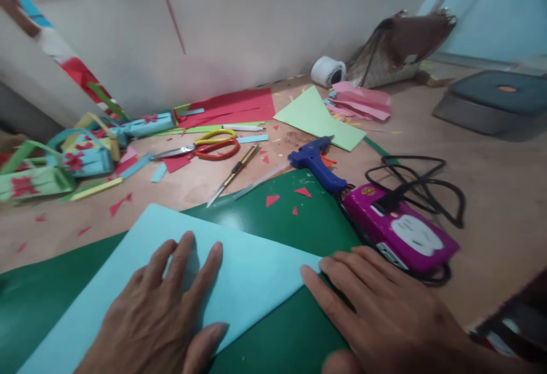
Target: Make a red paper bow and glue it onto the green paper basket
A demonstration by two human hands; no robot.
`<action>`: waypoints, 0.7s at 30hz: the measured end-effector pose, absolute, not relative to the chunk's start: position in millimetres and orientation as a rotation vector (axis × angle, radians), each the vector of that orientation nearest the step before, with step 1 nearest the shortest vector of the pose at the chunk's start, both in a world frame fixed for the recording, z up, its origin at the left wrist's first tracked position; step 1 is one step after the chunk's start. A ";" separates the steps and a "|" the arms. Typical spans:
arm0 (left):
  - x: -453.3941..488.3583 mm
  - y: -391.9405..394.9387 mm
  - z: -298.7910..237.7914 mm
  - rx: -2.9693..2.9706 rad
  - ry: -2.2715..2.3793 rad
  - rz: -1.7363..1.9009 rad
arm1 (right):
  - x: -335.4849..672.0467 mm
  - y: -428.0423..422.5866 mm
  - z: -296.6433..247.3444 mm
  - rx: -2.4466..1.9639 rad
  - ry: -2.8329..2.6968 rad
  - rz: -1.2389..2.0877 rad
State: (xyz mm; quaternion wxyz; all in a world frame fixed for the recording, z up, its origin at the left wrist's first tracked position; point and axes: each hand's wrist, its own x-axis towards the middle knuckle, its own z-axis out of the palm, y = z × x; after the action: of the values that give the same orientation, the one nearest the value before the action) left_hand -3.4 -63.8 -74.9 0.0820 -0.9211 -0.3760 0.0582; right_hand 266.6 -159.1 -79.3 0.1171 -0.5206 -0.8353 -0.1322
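Observation:
A light blue sheet of paper [252, 271], folded to a point on the right, lies on a dark green mat [256, 345]. My left hand [158, 305] rests flat on the paper with its fingers spread. At the paper's right tip, my right hand [376, 300] touches the corner with its index fingertip; its fingers are stretched out and its thumb is partly cut off by the lower edge. Beyond the paper lie a craft knife [234, 173], scissors with red and yellow handles [216, 145] and a blue glue gun [318, 163].
A purple power strip [401, 228] with a black cable [427, 186] sits right of the mat. Small paper baskets [88, 154] stand at the left. Green paper [320, 117], red paper [239, 106], a white roll [327, 72], a bag [401, 49] and a lidded box [499, 103] line the back.

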 end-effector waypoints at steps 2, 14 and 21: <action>2.5 -63.6 -67.0 -2.809 -1.153 0.335 | 270.1 -154.3 -85.0 -1.443 -2.482 -0.506; 16.4 -64.6 -56.1 -2.807 -1.293 0.525 | 208.1 -117.4 -66.9 -1.203 -2.557 -0.212; 5.8 -63.3 -76.7 -2.777 -1.180 0.238 | 183.6 -110.5 -55.2 -1.591 -2.705 0.629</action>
State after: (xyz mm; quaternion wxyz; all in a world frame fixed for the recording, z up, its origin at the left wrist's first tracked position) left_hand 5.8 -63.3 -76.7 0.0574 -0.9160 -0.3891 0.0785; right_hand 183.6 -110.5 -55.2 -0.0292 -0.4969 -0.8448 0.1964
